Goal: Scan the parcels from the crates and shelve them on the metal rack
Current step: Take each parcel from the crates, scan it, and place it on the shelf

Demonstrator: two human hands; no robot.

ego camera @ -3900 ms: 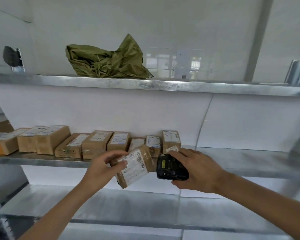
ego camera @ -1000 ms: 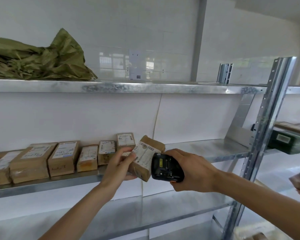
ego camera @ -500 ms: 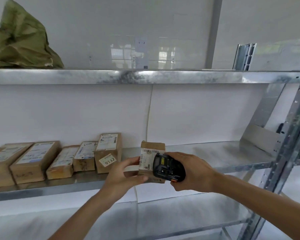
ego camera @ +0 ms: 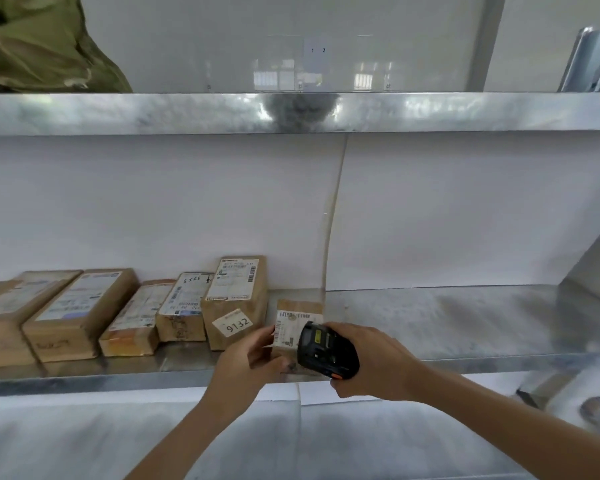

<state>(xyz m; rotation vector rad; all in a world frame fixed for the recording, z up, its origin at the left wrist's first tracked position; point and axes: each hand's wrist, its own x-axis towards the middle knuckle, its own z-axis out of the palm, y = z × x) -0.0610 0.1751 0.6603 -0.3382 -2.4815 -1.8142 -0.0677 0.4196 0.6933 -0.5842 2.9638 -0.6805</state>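
Both hands are busy: left hand (ego camera: 248, 360) pinches the parcel (ego camera: 293, 327), right hand (ego camera: 371, 365) grips the scanner (ego camera: 324, 351). Best set it flush beside the row on the shelf (ego camera: 447, 320).

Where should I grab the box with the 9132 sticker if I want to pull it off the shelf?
Probably by its front end, from the aisle side. The 9132 box stands taller than its neighbour box pressed against its left side, so pinch across the top front corners. Its right side is crowded by the parcel in the left hand.
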